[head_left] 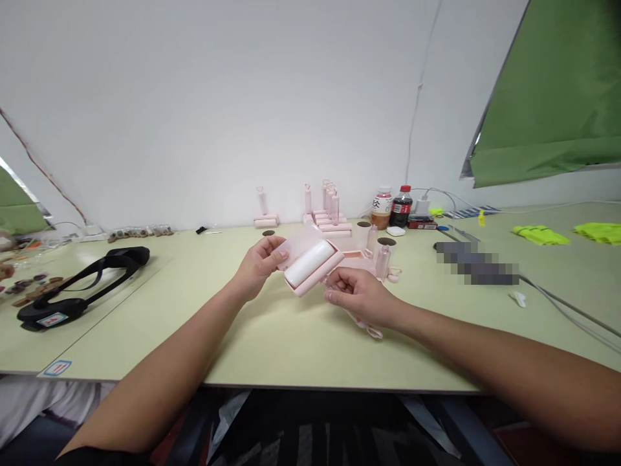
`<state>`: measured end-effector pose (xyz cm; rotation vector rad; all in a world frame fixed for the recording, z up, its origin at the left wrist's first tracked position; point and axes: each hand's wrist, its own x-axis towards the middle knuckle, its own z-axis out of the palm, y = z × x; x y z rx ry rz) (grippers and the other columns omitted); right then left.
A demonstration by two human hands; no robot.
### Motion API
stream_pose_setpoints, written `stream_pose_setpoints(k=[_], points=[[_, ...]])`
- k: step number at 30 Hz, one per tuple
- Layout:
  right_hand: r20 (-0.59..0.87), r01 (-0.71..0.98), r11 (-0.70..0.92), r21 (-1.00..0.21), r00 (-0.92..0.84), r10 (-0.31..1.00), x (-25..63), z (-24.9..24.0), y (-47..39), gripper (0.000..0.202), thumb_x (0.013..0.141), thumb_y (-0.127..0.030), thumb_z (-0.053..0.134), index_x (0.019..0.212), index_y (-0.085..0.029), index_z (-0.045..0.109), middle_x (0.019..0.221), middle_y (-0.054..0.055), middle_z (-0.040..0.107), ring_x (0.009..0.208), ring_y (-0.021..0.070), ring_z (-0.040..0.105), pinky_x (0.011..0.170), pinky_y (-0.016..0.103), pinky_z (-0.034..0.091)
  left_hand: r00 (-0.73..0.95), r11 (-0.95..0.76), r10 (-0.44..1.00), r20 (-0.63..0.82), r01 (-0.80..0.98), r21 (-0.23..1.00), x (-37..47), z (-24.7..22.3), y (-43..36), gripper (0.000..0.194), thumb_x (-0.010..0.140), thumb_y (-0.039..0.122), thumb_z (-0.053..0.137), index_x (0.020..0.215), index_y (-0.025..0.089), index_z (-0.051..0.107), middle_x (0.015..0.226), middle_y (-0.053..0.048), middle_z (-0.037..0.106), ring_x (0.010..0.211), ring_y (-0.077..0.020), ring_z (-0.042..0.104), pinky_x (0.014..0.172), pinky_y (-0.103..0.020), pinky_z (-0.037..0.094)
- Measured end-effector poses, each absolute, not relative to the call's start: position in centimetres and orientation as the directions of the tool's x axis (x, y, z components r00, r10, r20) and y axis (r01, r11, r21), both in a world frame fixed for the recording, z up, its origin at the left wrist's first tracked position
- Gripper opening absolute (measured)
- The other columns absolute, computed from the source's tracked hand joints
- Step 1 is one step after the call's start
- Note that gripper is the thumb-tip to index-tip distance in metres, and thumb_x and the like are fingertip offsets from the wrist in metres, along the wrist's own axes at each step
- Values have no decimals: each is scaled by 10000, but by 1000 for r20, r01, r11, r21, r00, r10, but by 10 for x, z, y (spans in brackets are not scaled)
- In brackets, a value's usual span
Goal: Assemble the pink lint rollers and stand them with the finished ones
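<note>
A pink lint roller (314, 266) with a white roll is held tilted above the table, between my hands. My left hand (262, 264) pinches a translucent pale cover or sheet at the roller's left side. The fingers of my right hand (359, 294) are curled round the roller's pink handle end, mostly hidden by them. A pink strap loop (373, 332) hangs below my right hand. Behind the roller, more pink rollers (336, 230) lie by the wall, with several upright handles (334, 207) among them. Clear pink handle pieces (383, 261) stand to the right.
A pale green table (272, 362) spans the view. At the left lies a black headset (77, 291). Two bottles (400, 206) stand by the wall, near a white charger (422, 205). Yellow cloths (541, 235) and cables (567, 304) lie at the right.
</note>
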<state>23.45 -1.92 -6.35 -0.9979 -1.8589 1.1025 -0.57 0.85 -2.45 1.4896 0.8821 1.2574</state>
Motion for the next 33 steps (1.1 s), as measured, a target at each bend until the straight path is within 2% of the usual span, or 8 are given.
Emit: stream_pose_setpoints(k=[7, 11, 15, 20, 26, 33], points=[[215, 289, 346, -893, -402, 890, 234, -62, -20, 222, 812, -392, 660, 802, -221, 518, 573, -73, 433, 374, 87, 411, 319, 220, 295, 187, -319, 932, 312, 10, 948, -8, -25, 9, 396, 701, 413, 766, 986, 176, 624, 893, -33, 618, 736, -136, 550, 653, -270, 447], [187, 289, 321, -902, -409, 893, 234, -64, -19, 216, 827, -401, 631, 830, -222, 511, 565, -81, 425, 358, 84, 388, 328, 218, 269, 273, -357, 900, 339, 17, 934, -7, -26, 9, 413, 717, 410, 759, 1022, 169, 618, 963, -57, 609, 820, -162, 560, 674, -264, 462], [200, 331, 341, -880, -393, 897, 234, -64, -18, 231, 809, -395, 638, 790, -211, 501, 570, -79, 390, 438, 89, 392, 405, 219, 275, 352, -352, 876, 330, -3, 936, -6, -27, 8, 452, 708, 366, 776, 1092, 178, 627, 1040, -63, 610, 905, -181, 576, 740, -280, 482], [234, 380, 388, -839, -391, 890, 233, -62, -19, 266, 773, -399, 655, 716, -202, 486, 599, -69, 361, 535, 102, 378, 491, 234, 283, 392, -336, 867, 308, 4, 942, -7, -27, 9, 461, 721, 341, 771, 1129, 172, 639, 1050, -88, 652, 902, -201, 603, 728, -300, 498], [221, 449, 382, -808, -370, 902, 232, -62, -23, 278, 765, -390, 647, 696, -209, 448, 609, -65, 365, 556, 113, 379, 515, 243, 275, 447, -324, 847, 287, 7, 946, -9, -31, 13, 433, 732, 327, 772, 1110, 168, 635, 1098, -95, 658, 923, -206, 625, 731, -301, 507], [256, 479, 429, -766, -384, 887, 232, -60, -21, 297, 781, -376, 622, 662, -210, 406, 602, -67, 353, 549, 106, 367, 516, 242, 262, 407, -389, 857, 317, 107, 915, -6, -34, 12, 473, 770, 364, 734, 1189, 182, 611, 1169, -99, 645, 1008, -223, 613, 811, -327, 497]])
